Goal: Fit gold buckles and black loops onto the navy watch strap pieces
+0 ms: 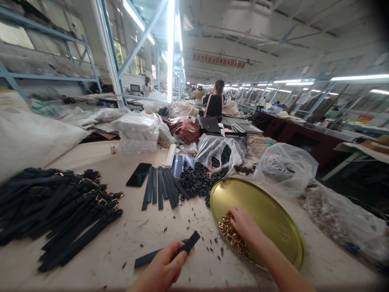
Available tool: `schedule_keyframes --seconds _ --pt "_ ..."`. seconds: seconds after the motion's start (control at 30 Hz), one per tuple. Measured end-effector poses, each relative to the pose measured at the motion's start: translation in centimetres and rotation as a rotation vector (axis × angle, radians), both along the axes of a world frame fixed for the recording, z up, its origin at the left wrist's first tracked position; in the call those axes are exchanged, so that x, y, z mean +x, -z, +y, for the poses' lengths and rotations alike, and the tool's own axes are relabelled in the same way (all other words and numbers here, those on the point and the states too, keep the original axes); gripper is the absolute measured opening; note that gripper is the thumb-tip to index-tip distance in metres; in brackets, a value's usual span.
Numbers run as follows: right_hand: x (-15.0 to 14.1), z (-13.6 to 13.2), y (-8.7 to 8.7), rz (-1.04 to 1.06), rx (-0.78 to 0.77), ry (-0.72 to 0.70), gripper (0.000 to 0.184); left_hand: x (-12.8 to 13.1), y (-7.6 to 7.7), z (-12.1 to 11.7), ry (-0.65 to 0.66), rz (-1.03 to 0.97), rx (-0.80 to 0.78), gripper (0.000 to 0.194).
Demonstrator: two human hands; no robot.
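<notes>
A dark strap (192, 241) is pinched between the thumb and fingers of my left hand (167, 261), low over the table; its other part sticks out to the left of the hand. My right hand (243, 223) reaches into a pile of gold-coloured buckles (231, 237) on a round gold tray (273, 211). Its fingertips are hidden among the buckles, so I cannot see whether they hold one. Several flat dark strips (160, 188) lie side by side beyond my left hand, next to a heap of small black loops (199, 180).
A large pile of dark straps with gold buckles (60, 202) covers the table's left side. A black phone (139, 174) lies near the strips. Plastic bags (285, 168) stand behind the tray, and wrapped stacks (138, 132) at the back. Farther off, a person (215, 103) faces away.
</notes>
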State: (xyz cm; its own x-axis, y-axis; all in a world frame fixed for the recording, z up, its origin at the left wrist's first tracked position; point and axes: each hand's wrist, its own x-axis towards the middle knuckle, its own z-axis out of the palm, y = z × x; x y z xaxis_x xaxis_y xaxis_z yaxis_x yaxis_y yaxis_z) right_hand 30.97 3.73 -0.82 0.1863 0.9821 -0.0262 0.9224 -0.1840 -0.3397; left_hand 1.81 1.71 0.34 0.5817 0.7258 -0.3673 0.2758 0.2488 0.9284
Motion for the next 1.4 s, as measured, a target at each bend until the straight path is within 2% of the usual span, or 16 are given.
schedule_keyframes --seconds 0.1,0.2,0.27,0.37,0.47,0.63,0.77,0.83,0.93,1.0,1.07,1.2,1.4 --pt "0.4 0.8 0.1 -0.051 -0.01 -0.038 0.019 0.4 0.3 -0.5 0.02 0.029 0.036 0.021" --pt "-1.2 0.2 -0.8 -0.032 0.016 -0.085 0.025 0.4 -0.7 -0.8 0.021 0.096 0.077 0.018" --pt "-3.3 -0.8 -1.8 0.029 0.024 -0.153 0.026 0.4 -1.7 -0.9 -0.005 0.128 0.128 0.017" --pt "-7.4 -3.1 -3.4 0.237 0.033 -0.348 0.021 0.8 -3.2 -0.7 -0.078 0.15 0.288 0.017" --pt "-11.0 -5.2 -4.4 0.406 0.081 -0.461 0.019 1.3 -4.0 -0.7 -0.101 0.182 0.397 0.014" --pt "-13.2 -6.2 -4.3 0.52 0.113 -0.449 0.023 0.9 -3.7 -0.9 -0.169 0.241 0.419 0.01" --pt "-13.4 -6.1 -3.8 0.616 0.131 -0.394 0.013 0.3 -3.5 -1.3 -0.12 0.225 0.38 0.013" --pt "-13.6 -6.2 -3.4 0.731 0.123 -0.338 0.013 0.3 -3.5 -1.3 -0.124 0.19 0.363 0.013" --pt "-14.2 -6.6 -2.6 0.984 0.068 -0.276 0.046 0.4 -3.2 -1.1 -0.157 0.084 0.287 0.018" --pt "-14.7 -6.7 -1.9 1.104 0.021 -0.246 0.058 0.3 -2.8 -0.8 -0.186 0.052 0.244 0.022" --pt "-15.1 -6.6 -1.4 1.205 -0.023 -0.208 0.054 0.1 -2.3 -0.6 -0.232 0.068 0.263 0.022" --pt "-15.6 -5.9 -0.9 1.345 -0.089 -0.146 0.026 -0.3 -1.7 -0.7 -0.222 0.144 0.321 0.021" --pt "-16.3 -5.3 -0.3 1.351 0.052 0.017 0.027 -0.4 -2.9 -1.1 -0.21 0.198 0.362 0.016"
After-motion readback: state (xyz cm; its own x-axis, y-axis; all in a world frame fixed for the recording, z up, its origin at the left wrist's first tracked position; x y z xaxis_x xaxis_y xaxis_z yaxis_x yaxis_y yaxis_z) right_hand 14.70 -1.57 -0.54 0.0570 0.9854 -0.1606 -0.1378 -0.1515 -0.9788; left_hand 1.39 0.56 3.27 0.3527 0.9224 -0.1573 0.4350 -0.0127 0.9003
